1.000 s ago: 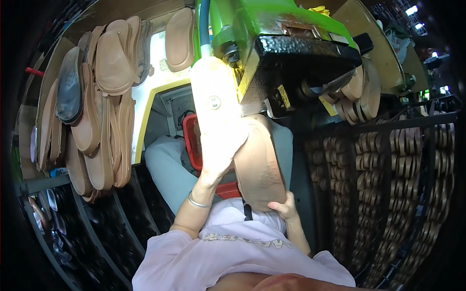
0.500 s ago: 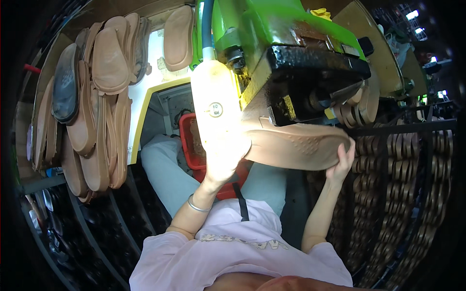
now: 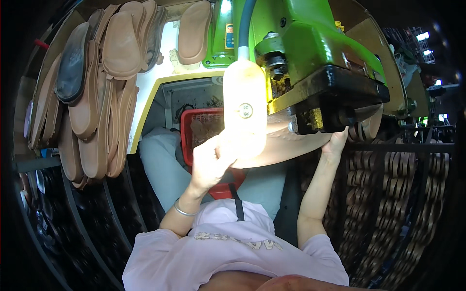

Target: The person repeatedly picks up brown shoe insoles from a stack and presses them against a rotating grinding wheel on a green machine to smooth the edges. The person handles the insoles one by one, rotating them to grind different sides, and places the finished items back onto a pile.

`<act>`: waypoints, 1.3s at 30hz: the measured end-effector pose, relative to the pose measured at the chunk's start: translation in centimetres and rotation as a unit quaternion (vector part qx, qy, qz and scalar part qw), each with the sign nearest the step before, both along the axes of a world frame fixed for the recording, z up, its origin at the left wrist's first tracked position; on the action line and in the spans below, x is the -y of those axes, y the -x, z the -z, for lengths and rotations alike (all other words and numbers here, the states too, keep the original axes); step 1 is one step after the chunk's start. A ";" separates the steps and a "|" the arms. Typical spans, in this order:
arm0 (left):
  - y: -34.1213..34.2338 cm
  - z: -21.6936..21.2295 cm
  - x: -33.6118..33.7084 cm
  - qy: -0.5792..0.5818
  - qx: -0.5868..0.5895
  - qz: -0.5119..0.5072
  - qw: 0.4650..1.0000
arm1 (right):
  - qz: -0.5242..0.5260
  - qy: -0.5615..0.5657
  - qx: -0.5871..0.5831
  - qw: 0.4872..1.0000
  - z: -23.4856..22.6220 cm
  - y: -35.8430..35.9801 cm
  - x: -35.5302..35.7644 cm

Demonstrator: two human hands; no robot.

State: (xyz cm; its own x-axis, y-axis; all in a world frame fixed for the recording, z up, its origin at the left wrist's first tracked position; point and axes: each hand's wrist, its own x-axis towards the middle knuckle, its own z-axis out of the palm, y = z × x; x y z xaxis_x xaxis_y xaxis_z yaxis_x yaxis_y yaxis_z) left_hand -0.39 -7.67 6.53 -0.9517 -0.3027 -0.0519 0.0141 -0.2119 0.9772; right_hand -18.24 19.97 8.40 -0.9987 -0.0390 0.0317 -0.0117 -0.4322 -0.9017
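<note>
A tan shoe sole (image 3: 286, 150) is held lengthwise between my two hands, close under the black head (image 3: 335, 89) of a green machine (image 3: 315, 36). My left hand (image 3: 208, 164) closes on its left end, with some fingers lost in the glare of a bright lamp (image 3: 244, 85). At the other end, my right hand (image 3: 335, 143) grips the sole with its fingertips partly behind the machine head. That head also hides the sole's upper right part. Whether the sole touches the machine cannot be made out.
Tan soles (image 3: 121, 48) and a dark one (image 3: 73, 63) are heaped at the left. Another sole (image 3: 194, 31) lies beside the machine. A red bin (image 3: 186, 138) stands between my knees. Racks with rows of soles (image 3: 403, 169) fill the right; more racks (image 3: 92, 213) are at lower left.
Both hands have moved the sole up toward the machine head, which now covers much of its right part. The whole view has shifted slightly, with the machine and lamp appearing farther right.
</note>
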 end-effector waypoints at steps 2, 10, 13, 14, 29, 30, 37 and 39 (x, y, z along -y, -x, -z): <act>-0.7 -0.6 1.2 0.004 0.007 -0.001 1.000 | -0.030 0.014 -0.017 0.999 -0.1 -0.6 1.7; -4.6 0.3 4.9 -0.118 0.013 -0.066 0.991 | -0.017 0.015 0.003 1.000 0.8 -4.5 7.2; -7.1 1.0 6.2 -0.119 0.036 -0.083 0.989 | -0.043 0.034 0.007 0.998 0.5 -6.1 9.2; -7.9 1.2 6.5 -0.118 0.044 -0.088 0.988 | -0.068 0.005 0.006 0.998 0.8 -6.5 9.3; -5.4 2.0 7.9 0.167 0.086 0.259 0.947 | -0.141 -0.148 -0.084 0.975 0.4 -7.1 10.5; -3.8 0.1 8.0 0.178 0.080 0.234 0.952 | -0.105 -0.119 -0.090 0.983 0.4 -6.8 10.2; 3.2 -8.0 7.3 0.281 0.004 0.220 0.934 | 0.007 -0.005 -0.039 0.999 -0.3 -4.9 7.2; 3.9 -8.2 7.8 0.242 0.007 0.245 0.939 | 0.004 0.001 -0.024 1.000 -0.1 -5.1 7.1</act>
